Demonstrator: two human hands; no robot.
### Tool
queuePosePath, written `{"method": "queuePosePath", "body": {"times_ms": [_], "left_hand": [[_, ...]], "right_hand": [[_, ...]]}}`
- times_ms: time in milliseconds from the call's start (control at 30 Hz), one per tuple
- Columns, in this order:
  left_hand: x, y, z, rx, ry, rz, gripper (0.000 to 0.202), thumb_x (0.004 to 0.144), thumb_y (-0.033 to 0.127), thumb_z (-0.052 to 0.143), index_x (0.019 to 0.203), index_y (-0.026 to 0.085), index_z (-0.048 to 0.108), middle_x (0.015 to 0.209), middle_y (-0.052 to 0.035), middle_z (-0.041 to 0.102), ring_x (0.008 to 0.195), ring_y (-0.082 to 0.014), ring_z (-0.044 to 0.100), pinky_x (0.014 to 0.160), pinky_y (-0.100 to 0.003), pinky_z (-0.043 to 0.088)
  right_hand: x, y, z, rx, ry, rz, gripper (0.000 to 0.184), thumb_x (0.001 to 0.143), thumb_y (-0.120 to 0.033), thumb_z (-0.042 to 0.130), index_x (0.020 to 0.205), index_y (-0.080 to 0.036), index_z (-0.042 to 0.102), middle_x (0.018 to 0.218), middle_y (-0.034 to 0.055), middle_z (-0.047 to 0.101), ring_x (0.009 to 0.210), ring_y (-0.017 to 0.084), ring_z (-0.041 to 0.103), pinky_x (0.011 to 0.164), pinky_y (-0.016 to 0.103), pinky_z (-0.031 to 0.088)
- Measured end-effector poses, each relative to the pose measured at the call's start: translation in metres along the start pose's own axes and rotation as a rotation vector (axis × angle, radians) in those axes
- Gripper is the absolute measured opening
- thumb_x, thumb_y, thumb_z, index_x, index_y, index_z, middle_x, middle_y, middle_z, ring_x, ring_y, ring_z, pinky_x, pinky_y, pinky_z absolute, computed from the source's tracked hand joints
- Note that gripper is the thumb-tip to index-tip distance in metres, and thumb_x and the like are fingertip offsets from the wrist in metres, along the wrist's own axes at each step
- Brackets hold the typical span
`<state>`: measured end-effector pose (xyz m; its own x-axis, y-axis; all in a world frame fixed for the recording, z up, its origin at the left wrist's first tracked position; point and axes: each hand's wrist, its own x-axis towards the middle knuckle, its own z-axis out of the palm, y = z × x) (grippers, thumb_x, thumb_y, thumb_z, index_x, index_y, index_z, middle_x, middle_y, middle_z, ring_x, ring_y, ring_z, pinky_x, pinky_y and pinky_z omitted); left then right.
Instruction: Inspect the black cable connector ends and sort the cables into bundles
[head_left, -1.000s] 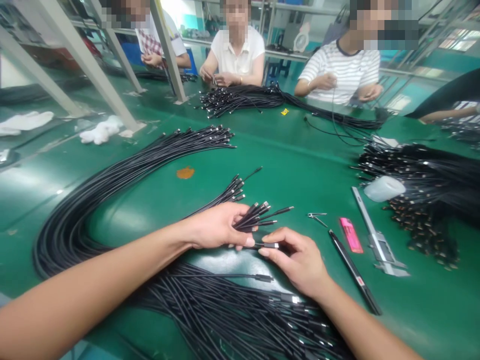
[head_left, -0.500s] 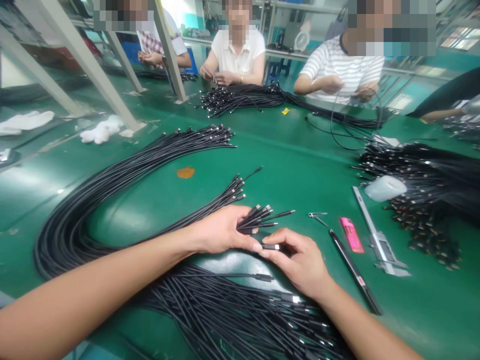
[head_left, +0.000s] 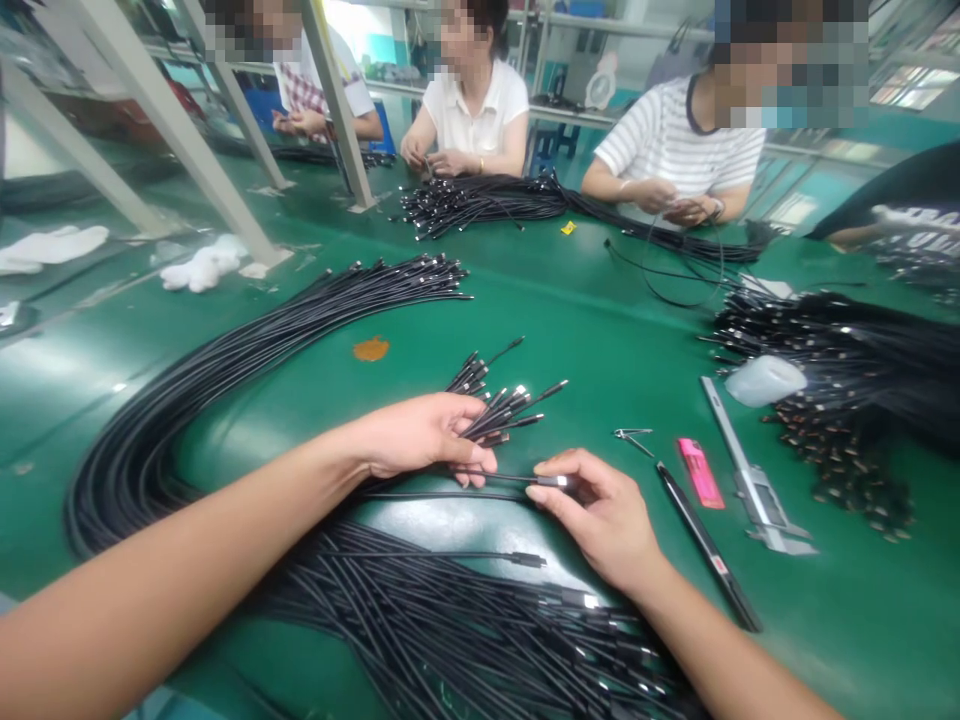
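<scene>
There were two hands, a left hand (head_left: 418,437) and a right hand (head_left: 598,520), three seated co-workers (head_left: 472,110), four large bundles of black cables (head_left: 300,320), two white cloths (head_left: 56,248) (head_left: 202,265), and one each of digital caliper (head_left: 757,490), black pen (head_left: 705,545), pink lighter (head_left: 701,473), metal tweezers (head_left: 634,437) and white roll (head_left: 763,380).

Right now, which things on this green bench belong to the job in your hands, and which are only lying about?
In the job: left hand with a bunch of black cables; right hand with one cable's connector.

Just lying about: digital caliper, black pen, pink item, small metal tool, white cloth.
</scene>
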<state>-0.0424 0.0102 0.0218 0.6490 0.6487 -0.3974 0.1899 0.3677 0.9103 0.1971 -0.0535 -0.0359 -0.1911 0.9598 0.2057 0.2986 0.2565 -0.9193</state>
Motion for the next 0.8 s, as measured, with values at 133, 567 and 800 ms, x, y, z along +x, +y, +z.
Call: {"method": "queuePosePath", "body": {"times_ms": [133, 567, 800], "left_hand": [[0.001, 0.000, -0.003, 0.036, 0.043, -0.005, 0.028, 0.077, 0.029, 0.079, 0.089, 0.013, 0.059, 0.080, -0.0026, 0.069, 0.067, -0.0117, 0.061, 0.066, -0.025, 0.050], [0.006, 0.000, -0.005, 0.156, 0.137, -0.047, 0.039, 0.066, 0.035, 0.085, 0.095, 0.021, 0.063, 0.081, 0.0013, 0.058, 0.075, -0.0169, 0.052, 0.065, -0.026, 0.046], [0.019, -0.016, -0.011, 0.214, 0.249, 0.018, 0.056, 0.056, 0.056, 0.084, 0.098, 0.025, 0.066, 0.068, 0.0007, 0.055, 0.064, -0.0197, 0.051, 0.052, -0.029, 0.044]], "right_hand": [[0.002, 0.001, 0.001, 0.037, 0.020, 0.018, 0.012, 0.084, -0.031, 0.074, 0.092, -0.022, 0.072, 0.085, 0.0036, 0.071, 0.075, 0.017, 0.065, 0.069, 0.029, 0.053], [0.019, -0.005, 0.005, -0.050, 0.083, -0.099, 0.020, 0.076, -0.021, 0.082, 0.094, -0.021, 0.074, 0.091, 0.0021, 0.069, 0.086, 0.016, 0.064, 0.079, 0.028, 0.052], [0.026, 0.001, 0.009, -0.162, 0.176, -0.137, 0.013, 0.078, -0.026, 0.081, 0.087, -0.021, 0.073, 0.090, 0.0019, 0.071, 0.092, 0.017, 0.065, 0.089, 0.029, 0.050]]}}
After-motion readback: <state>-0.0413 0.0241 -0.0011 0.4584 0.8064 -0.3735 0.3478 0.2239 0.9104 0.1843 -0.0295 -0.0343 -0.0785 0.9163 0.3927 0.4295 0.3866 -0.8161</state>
